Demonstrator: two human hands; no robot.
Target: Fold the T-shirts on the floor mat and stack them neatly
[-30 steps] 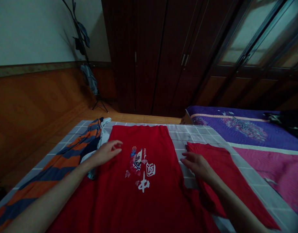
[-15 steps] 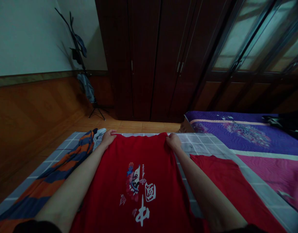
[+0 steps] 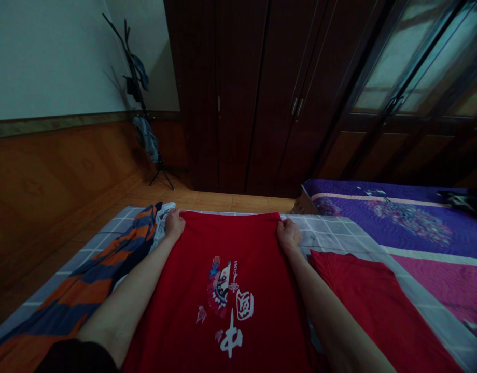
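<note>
A red T-shirt [image 3: 226, 259] with a white and multicoloured print lies flat on a grey checked bedsheet [image 3: 332, 230]. My left hand [image 3: 174, 224] is closed on the shirt's far left corner. At the far right corner my right hand [image 3: 288, 231] is closed on the same hem. Both arms stretch forward along the shirt's sides.
An orange and navy striped garment [image 3: 83, 282] lies left of the shirt, with a white cloth [image 3: 163, 217] beside it. Another red garment [image 3: 374, 305] lies to the right. A purple and pink quilt [image 3: 409, 223] covers the bed at right. Dark wardrobe doors [image 3: 257, 93] and a coat stand [image 3: 141, 103] stand beyond.
Both hands went from resting open at the shirt's middle sides to its far hem and closed on the two corners. They have since held there while the view shifted slightly.
</note>
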